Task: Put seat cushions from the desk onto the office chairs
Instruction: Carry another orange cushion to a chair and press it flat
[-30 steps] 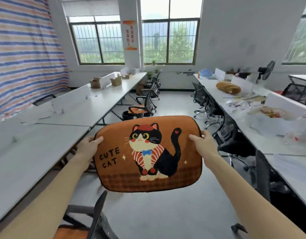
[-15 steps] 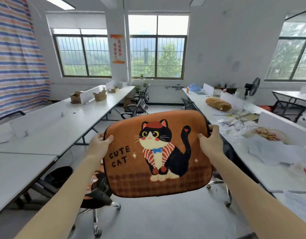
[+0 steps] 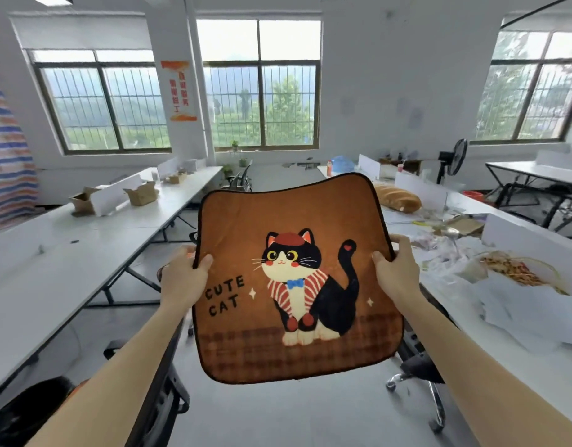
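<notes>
I hold an orange-brown seat cushion point(image 3: 291, 279) with a black-and-white cat and the words "CUTE CAT" out in front of me, its face towards me, over the aisle. My left hand point(image 3: 181, 279) grips its left edge and my right hand point(image 3: 396, 271) grips its right edge. A black office chair point(image 3: 162, 391) stands low on the left under my left arm. Another office chair point(image 3: 420, 366) is partly hidden behind the cushion's lower right corner. More chairs point(image 3: 241, 179) stand far down the aisle.
A long white desk point(image 3: 68, 253) with cardboard boxes point(image 3: 141, 193) runs along the left. The right desk point(image 3: 504, 333) is littered with papers, plastic bags and a bread-shaped pillow point(image 3: 397, 198). A standing fan point(image 3: 454, 156) is at the back right. Grey floor lies between the desks.
I have walked forward down the aisle with the cushion. It now sits higher and more upright in my hands, and the chair on the left has come close under my arm.
</notes>
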Demonstrator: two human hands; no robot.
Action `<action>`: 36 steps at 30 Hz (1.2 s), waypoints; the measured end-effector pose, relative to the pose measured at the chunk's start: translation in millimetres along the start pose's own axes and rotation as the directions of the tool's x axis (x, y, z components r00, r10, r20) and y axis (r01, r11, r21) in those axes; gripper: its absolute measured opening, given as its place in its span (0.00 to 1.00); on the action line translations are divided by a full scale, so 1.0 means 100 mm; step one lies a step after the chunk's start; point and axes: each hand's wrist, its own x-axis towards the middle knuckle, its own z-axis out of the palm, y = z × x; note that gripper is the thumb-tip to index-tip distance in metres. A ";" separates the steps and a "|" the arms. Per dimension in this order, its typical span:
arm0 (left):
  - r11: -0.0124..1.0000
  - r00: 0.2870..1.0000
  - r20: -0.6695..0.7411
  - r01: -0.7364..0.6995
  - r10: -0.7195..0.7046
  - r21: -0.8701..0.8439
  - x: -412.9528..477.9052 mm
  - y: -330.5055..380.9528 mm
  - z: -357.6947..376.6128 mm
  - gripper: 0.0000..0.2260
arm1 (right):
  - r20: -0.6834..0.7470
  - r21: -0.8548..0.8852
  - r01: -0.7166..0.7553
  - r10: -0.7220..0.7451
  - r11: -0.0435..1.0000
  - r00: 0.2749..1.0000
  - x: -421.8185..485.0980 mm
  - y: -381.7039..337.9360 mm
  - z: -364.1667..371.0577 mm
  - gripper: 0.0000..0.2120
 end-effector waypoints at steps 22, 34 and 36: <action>0.995 0.983 -0.185 0.005 0.013 0.096 4.25 -0.10 3.03 0.11 | -0.006 -0.294 0.266 -0.280 0.918 0.960 4.75 0.62 2.44 0.13; 0.989 0.999 -0.024 -0.040 0.044 0.145 7.05 -0.20 4.35 0.14 | -0.067 -0.291 0.207 -0.236 0.934 0.969 7.13 0.71 3.78 0.14; 0.985 1.000 0.002 -0.027 0.027 0.170 7.46 -0.27 4.63 0.14 | -0.052 -0.286 0.198 -0.221 0.938 0.974 7.53 0.84 4.03 0.15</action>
